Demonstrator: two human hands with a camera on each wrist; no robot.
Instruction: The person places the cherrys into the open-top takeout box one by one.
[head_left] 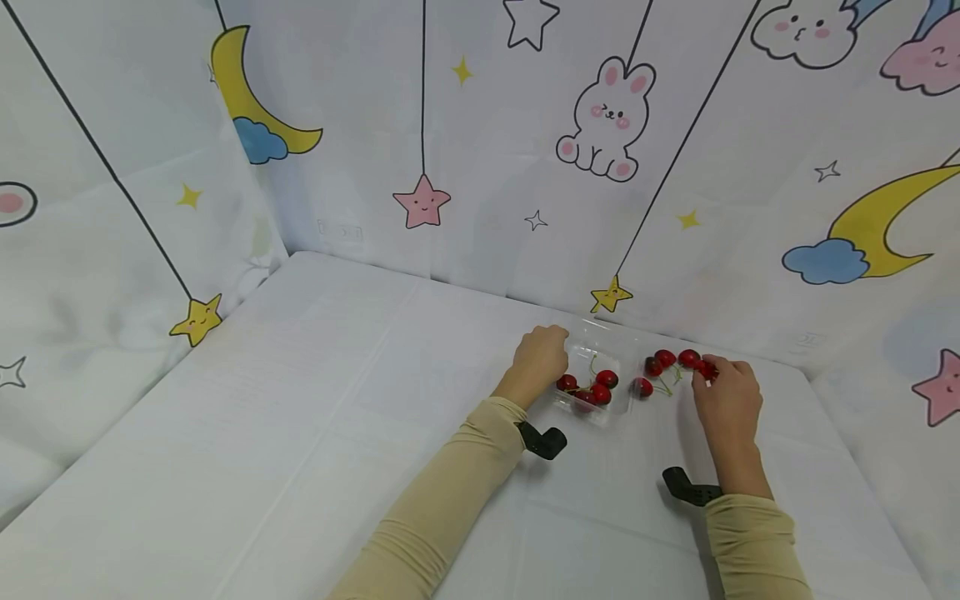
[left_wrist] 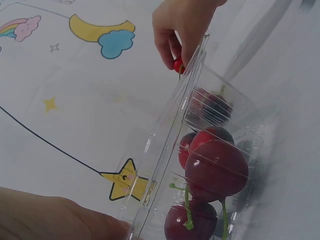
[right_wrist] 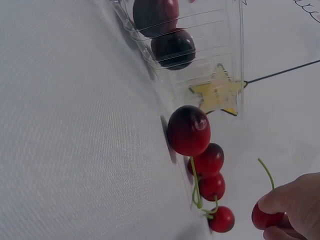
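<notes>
My left hand [head_left: 542, 358] holds the rim of a clear plastic box [left_wrist: 150, 200] at its left side; most of its fingers are hidden in the left wrist view. Several dark red cherries [left_wrist: 216, 167] lie inside the box, some with green stems. To the right, my right hand [head_left: 729, 404] pinches a red cherry [right_wrist: 265, 219] between thumb and fingers, its stem pointing up in the right wrist view. Beside the box, several loose cherries [right_wrist: 189, 131] sit on the table, near the right hand.
A white cloth covers the table [head_left: 315, 375], stretching far to the left. Behind it hangs a white wall sheet [head_left: 487, 125] printed with stars, moons and a rabbit. A black wrist mount [head_left: 542, 440] sits on the left wrist, another mount [head_left: 690, 487] on the right.
</notes>
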